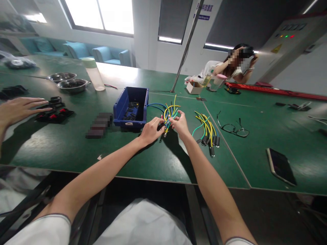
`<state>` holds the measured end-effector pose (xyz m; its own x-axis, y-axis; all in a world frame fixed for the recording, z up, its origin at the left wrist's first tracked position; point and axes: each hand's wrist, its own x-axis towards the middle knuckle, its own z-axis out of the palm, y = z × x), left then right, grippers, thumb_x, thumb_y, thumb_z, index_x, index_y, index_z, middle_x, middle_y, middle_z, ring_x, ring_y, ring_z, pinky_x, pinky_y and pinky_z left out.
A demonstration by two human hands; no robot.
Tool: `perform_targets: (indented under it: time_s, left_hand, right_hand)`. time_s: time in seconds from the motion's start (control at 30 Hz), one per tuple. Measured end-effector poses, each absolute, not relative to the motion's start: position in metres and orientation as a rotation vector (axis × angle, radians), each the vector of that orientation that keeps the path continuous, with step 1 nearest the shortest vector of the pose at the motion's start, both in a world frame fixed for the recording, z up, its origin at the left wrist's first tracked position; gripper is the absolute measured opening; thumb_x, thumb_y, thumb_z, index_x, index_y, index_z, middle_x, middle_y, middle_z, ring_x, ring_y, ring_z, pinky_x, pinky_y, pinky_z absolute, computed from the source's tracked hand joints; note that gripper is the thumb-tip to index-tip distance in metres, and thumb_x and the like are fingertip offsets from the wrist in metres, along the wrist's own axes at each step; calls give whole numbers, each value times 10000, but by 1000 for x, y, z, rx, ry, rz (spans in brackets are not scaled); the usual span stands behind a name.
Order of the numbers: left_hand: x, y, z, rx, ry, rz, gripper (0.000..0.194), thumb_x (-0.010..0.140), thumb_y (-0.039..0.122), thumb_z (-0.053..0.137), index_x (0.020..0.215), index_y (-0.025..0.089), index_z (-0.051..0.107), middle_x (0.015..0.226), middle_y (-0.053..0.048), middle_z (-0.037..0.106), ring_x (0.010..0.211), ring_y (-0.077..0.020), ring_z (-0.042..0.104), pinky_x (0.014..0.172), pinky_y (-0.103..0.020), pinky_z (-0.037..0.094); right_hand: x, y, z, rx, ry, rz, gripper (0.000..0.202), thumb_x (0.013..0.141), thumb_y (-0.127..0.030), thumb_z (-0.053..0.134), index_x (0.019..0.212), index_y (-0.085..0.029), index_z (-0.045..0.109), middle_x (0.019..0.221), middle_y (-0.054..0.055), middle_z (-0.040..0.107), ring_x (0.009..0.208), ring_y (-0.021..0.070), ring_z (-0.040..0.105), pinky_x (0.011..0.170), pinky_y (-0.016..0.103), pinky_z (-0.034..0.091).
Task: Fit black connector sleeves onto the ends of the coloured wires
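A loose bunch of yellow, green and blue wires (167,110) with metal lugs at their near ends lies on the green table between my hands. My left hand (152,130) has its fingertips closed at the near end of this bunch. From the other side, my right hand (182,125) pinches a green wire, its fingers bent. Just left of the bunch stands a blue bin (119,112) holding small black sleeves. Right of my right hand lies a second group of wires (209,127), with black sleeves over their lug ends.
Eyeglasses (235,131) and a phone (281,166) lie to the right. At left are a bottle (94,76), metal bowls (72,85) and black parts (55,115) under another person's hand (21,109). A metal pole (185,51) rises behind the wires; a person (230,66) sits across.
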<state>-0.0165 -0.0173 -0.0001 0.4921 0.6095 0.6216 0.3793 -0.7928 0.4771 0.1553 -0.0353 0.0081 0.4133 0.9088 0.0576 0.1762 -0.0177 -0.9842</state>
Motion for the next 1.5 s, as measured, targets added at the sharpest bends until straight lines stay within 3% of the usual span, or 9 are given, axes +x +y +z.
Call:
perform_targets:
  time_s: [0.1, 0.23, 0.3, 0.43, 0.57, 1.0, 1.5]
  left_hand:
    - [-17, -16, 1, 2437, 851, 1206, 153, 867, 232, 566, 1017, 205, 581, 977, -56, 645, 874, -175, 635, 784, -293, 513]
    - [-18, -14, 2, 2451, 871, 1190, 150, 860, 221, 570, 1007, 195, 581, 967, -57, 646, 826, -169, 628, 750, -288, 506]
    - [-18, -13, 2, 2454, 866, 1194, 153, 856, 218, 575, 1006, 189, 581, 968, -58, 645, 846, -173, 627, 750, -287, 505]
    - [-18, -12, 1, 2432, 842, 1222, 160, 853, 207, 582, 1011, 180, 576, 965, -52, 641, 868, -171, 627, 758, -284, 509]
    - [-18, -11, 0, 2413, 827, 1223, 156, 864, 202, 580, 1016, 171, 575, 966, -49, 642, 848, -157, 629, 736, -267, 515]
    - [-19, -12, 3, 2360, 744, 1255, 147, 839, 188, 632, 979, 148, 609, 926, -51, 681, 874, -161, 657, 783, -280, 539]
    - [-23, -12, 6, 2398, 658, 1280, 195, 858, 185, 632, 1048, 178, 676, 1027, -65, 720, 954, -185, 683, 857, -312, 535]
  right_hand:
    - [155, -38, 15, -1372, -909, 865, 842, 684, -246, 695, 1384, -212, 228, 870, -23, 639, 578, 100, 580, 462, 196, 432]
    - [153, -43, 27, -1339, -844, 902, 516, 683, -252, 699, 1136, -186, 461, 844, -3, 655, 553, 85, 568, 443, 184, 400]
    - [152, -44, 31, -1319, -826, 891, 399, 681, -256, 695, 1025, -190, 503, 763, -26, 635, 544, 80, 567, 459, 181, 419]
    - [155, -45, 32, -1230, -720, 812, 380, 654, -251, 707, 975, -218, 507, 620, -86, 548, 543, 94, 592, 491, 193, 475]
    - [160, -43, 28, -1152, -639, 765, 368, 637, -250, 731, 913, -234, 489, 644, -76, 592, 528, 95, 598, 487, 202, 499]
    - [160, -41, 27, -1052, -553, 773, 372, 647, -240, 743, 895, -240, 465, 664, -79, 624, 547, 85, 625, 494, 178, 518]
    - [166, -43, 33, -1033, -482, 716, 297, 695, -200, 712, 884, -228, 485, 678, -71, 601, 521, 85, 623, 488, 185, 511]
